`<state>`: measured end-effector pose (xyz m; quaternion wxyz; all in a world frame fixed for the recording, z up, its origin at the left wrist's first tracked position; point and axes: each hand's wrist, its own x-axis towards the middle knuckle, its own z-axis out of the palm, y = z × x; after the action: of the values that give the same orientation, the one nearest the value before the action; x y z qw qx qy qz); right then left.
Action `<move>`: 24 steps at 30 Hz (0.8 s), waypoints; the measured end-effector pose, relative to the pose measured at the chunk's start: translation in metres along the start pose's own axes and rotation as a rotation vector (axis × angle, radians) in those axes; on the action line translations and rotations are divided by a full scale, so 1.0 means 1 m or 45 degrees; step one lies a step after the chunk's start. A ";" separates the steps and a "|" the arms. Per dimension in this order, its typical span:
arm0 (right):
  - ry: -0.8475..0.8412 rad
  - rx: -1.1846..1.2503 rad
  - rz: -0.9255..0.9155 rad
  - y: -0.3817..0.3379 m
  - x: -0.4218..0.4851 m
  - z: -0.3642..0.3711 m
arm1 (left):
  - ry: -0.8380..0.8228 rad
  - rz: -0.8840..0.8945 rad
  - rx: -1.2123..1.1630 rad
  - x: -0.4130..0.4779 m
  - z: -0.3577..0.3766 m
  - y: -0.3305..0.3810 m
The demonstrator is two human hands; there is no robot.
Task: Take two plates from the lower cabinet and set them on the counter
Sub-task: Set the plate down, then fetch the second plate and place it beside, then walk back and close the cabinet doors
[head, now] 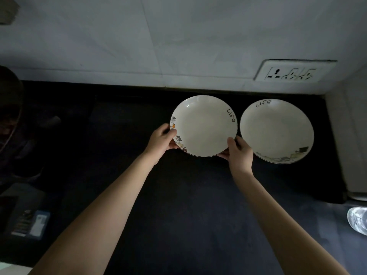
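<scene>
Two plates sit side by side on the dark worktop [188, 195], close under the back wall. We grip the left plate [204, 126] with both hands: the left hand [161, 140] pinches its rim at nine o'clock, thumb on top and fingers [174, 144] curled beneath, while the right hand [239, 149] clamps the rim at about four o'clock the same way. We judge this two-sided hold keeps the shallow dish level as it goes down; whether its base already touches the worktop we cannot tell. The right plate [277, 130] lies flat at three o'clock from it, rims nearly touching, so the pair reads as a neat row. Both plates are empty, showing only printed lettering and small drawings at the rim. A wall socket [294, 73] sits at one o'clock, well apart.
</scene>
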<state>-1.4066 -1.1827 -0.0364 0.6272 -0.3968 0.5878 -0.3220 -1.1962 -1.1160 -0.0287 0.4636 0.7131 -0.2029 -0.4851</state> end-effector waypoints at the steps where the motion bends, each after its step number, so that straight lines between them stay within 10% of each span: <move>1: 0.016 0.013 0.005 0.000 0.000 0.001 | 0.005 0.004 0.005 0.001 0.000 -0.001; 17: 0.077 -0.166 0.162 -0.010 -0.022 -0.010 | 0.145 -0.128 0.229 -0.025 -0.005 0.007; 24: -0.225 -0.306 0.080 -0.025 -0.095 -0.053 | 0.340 0.026 0.126 -0.159 -0.012 0.009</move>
<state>-1.4677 -1.1180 0.0319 0.6342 -0.4770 0.5769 -0.1934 -1.2551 -0.9976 0.0602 0.4555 0.7913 -0.1702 -0.3706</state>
